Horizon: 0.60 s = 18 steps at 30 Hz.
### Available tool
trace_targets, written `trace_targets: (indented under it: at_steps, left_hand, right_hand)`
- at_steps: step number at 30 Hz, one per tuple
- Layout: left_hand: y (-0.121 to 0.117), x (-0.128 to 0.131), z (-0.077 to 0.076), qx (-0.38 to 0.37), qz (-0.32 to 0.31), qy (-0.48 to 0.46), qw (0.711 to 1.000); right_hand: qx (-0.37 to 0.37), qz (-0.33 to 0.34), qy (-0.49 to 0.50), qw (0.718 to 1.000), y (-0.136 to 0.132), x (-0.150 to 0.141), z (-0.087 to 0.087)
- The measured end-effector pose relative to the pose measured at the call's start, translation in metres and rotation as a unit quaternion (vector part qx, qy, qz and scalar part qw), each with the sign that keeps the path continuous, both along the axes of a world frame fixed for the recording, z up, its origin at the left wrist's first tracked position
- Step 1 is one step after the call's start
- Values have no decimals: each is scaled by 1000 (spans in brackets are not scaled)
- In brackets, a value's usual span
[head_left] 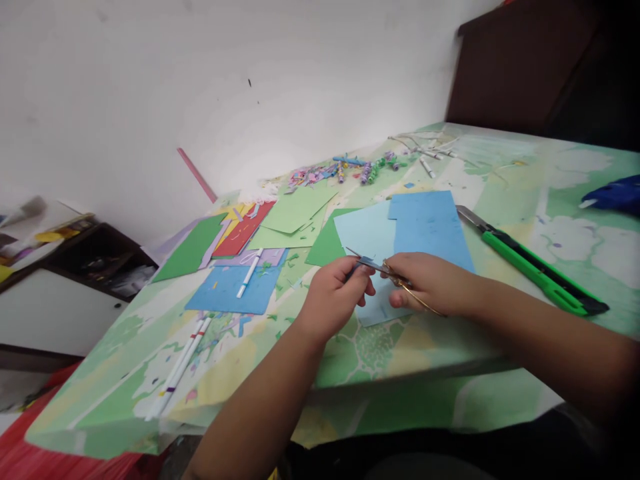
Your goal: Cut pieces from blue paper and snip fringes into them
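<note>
My right hand (433, 281) is closed around the gold-coloured handles of a pair of scissors (423, 303), whose blades point left toward my other hand. My left hand (333, 297) pinches a small piece of blue paper (369, 260) at the blades; the fingers partly hide it. Below both hands lie a light blue sheet (367, 230) and a blue sheet (427, 223) with a notched corner, with a green sheet (325, 240) under the light one. To the right of my right hand rests a green box cutter (535, 267), blade showing.
Light green sheets (295, 213), a red sheet (245, 230) and a blue sheet (230, 290) lie left. White sticks (183, 367) lie near the left edge. Paper scraps (310, 175) and small rolled-paper pieces (370, 171) sit by the wall. A dark blue object (615, 195) is at far right.
</note>
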<state>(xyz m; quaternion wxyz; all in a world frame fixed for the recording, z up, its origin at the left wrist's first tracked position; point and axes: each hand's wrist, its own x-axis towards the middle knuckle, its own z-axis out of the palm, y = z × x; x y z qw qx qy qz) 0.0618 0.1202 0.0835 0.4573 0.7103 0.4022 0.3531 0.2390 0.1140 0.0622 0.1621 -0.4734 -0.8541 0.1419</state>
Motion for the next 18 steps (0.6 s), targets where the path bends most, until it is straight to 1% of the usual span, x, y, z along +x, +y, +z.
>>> trace_targets:
  at_steps: [3, 6, 14, 18]
  left_hand:
    - [0, -1, 1, 1, -11, 0, 1000]
    - [0, -1, 2, 8, -14, 5, 1000]
    - [1, -2, 1, 20, -27, -2, 999]
    - [1, -3, 0, 32, -27, -1, 999]
  right_hand:
    - [11, 0, -2, 1000, -1, 0, 1]
    - [26, -15, -15, 999, -2, 0, 1]
    - [91, -37, -82, 992, -4, 2, 0]
    - [101, -39, -90, 990, -4, 2, -1]
